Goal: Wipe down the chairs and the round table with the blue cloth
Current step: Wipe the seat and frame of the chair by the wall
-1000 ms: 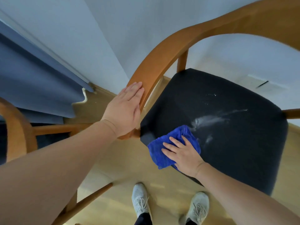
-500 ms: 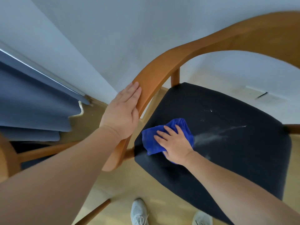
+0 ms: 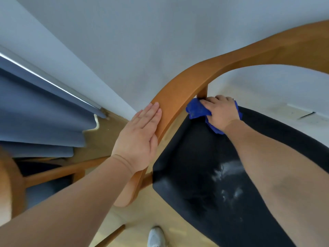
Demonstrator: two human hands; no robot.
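Rubbing back corner of seat with blue cloth clutched in right hand, left hand flat, fingers together, on armrest; white smears unwiped.

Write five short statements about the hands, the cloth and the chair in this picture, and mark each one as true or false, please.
1. The left hand lies flat on the wooden rail of the chair. True.
2. The right hand holds the blue cloth at the front edge of the seat. False: the cloth is at the back corner of the seat, beside the wooden post.
3. White smears show on the black seat. True.
4. The cloth covers the smears. False: it is apart from them, farther back.
5. A grey-blue curtain hangs to the left of the chair. True.
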